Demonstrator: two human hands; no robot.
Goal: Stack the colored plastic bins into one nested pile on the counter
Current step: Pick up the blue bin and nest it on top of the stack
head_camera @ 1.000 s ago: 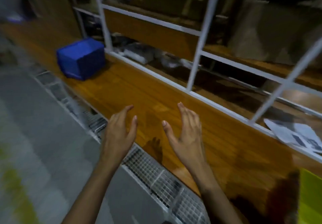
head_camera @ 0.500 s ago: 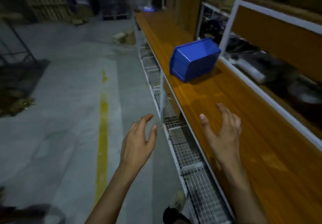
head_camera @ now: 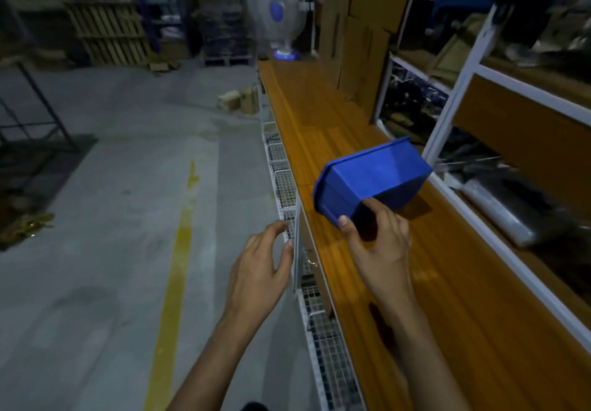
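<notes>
Head view, only one I've got. Blue bin point(head_camera: 371, 183) is solid blue plastic, matte, tapered walls, raised rim around the mouth. I see it tipped on its side on the wooden counter point(head_camera: 454, 282), close to the front edge side, with the white shelf frame point(head_camera: 447, 116) just behind it. Mouth seems to face left and toward me, base pointing back-right toward the shelving; long axis runs roughly front-left to back-right across the counter. I can't tell how much of it touches the wood.

My right hand point(head_camera: 380, 244) is clamped on the bin's near lower corner, thumb on the outer wall, fingers wrapped underneath. My left hand point(head_camera: 259, 270) is off the counter, over the wire mesh edging point(head_camera: 329, 340), fingers loosely spread and curled, holding nothing. Floor with yellow line point(head_camera: 172, 276) to the left.
</notes>
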